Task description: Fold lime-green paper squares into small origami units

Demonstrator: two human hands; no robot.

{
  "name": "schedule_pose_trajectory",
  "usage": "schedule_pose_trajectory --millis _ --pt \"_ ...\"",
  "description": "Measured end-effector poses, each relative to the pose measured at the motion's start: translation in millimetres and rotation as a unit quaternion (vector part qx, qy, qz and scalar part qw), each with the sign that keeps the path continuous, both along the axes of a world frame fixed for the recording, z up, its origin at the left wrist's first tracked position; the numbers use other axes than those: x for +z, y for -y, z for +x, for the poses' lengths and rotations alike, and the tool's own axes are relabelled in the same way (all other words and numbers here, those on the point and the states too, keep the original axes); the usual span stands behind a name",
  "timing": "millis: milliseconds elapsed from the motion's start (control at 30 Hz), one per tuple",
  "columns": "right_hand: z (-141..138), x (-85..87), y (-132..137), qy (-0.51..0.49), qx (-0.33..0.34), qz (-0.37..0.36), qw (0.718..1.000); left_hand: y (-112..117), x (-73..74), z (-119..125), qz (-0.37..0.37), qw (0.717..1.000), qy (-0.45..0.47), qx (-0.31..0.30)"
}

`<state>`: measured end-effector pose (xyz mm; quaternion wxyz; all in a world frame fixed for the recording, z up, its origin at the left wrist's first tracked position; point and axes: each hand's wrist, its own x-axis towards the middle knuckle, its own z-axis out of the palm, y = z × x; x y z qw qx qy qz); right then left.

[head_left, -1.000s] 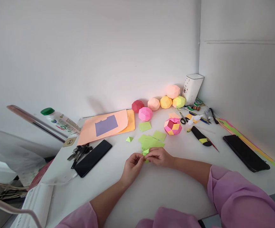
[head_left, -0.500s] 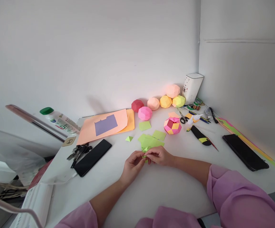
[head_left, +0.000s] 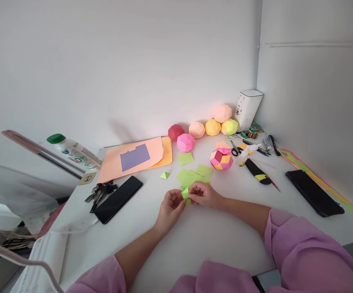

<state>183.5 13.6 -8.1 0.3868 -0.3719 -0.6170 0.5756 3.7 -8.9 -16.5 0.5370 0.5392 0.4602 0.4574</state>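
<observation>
Between my two hands is a small folded piece of green paper (head_left: 185,193). My left hand (head_left: 170,206) pinches its left side with thumb and fingers. On the right side, the fingertips of my right hand (head_left: 205,195) are closed on the same piece. Just beyond my fingers lie loose green paper sheets (head_left: 191,178), partly overlapping. A small folded green pyramid (head_left: 165,175) rests on the table to their left. Farther back sits a multicoloured faceted paper ball (head_left: 221,159) with an opening at its top.
Several faceted paper balls (head_left: 186,142) stand along the wall. Scissors (head_left: 235,149), a glue bottle (head_left: 243,158) and a black cutter (head_left: 257,171) lie right. A black phone (head_left: 119,199), keys (head_left: 101,193) and peach paper (head_left: 110,165) are left; another phone (head_left: 313,193) lies far right.
My fingertips have drawn slightly apart around the green folded paper, showing more of it. My right hand has turned a little upward. The view has shifted slightly.
</observation>
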Motion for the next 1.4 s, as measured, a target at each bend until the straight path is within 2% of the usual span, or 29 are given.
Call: schedule_pose_trajectory --millis 167,333,533,800,1167,1300,1333,1400 --pt "-0.9 2.2 0.8 -0.022 0.017 -0.003 1.000 1.3 2.6 0.3 -0.010 0.998 -0.022 -0.054" --pt "-1.4 3.5 -0.7 0.001 0.030 -0.016 0.999 1.2 0.4 -1.2 0.006 0.999 -0.016 -0.036" --pt "-4.1 3.0 -2.7 0.079 0.030 0.100 0.991 1.9 -2.4 -1.5 0.052 0.997 -0.027 -0.047" --pt "-2.8 -1.1 -2.7 0.118 0.050 0.083 0.988 6.2 2.6 -1.4 0.131 0.980 -0.133 -0.075" --pt "-0.6 0.2 -6.5 0.084 0.022 0.081 0.993 6.0 3.4 -2.3 0.042 0.997 -0.043 -0.055" --pt "0.6 0.4 -4.6 0.048 0.017 0.047 0.998 6.2 2.2 -4.0 0.020 0.999 -0.019 -0.038" --pt "0.6 0.3 -4.1 0.036 0.010 0.051 0.998 6.1 1.9 -4.2 0.013 0.999 -0.014 -0.037" --pt "0.3 -0.2 -3.3 0.027 -0.001 0.109 0.994 5.7 1.3 -4.3 0.001 0.999 -0.002 -0.037"
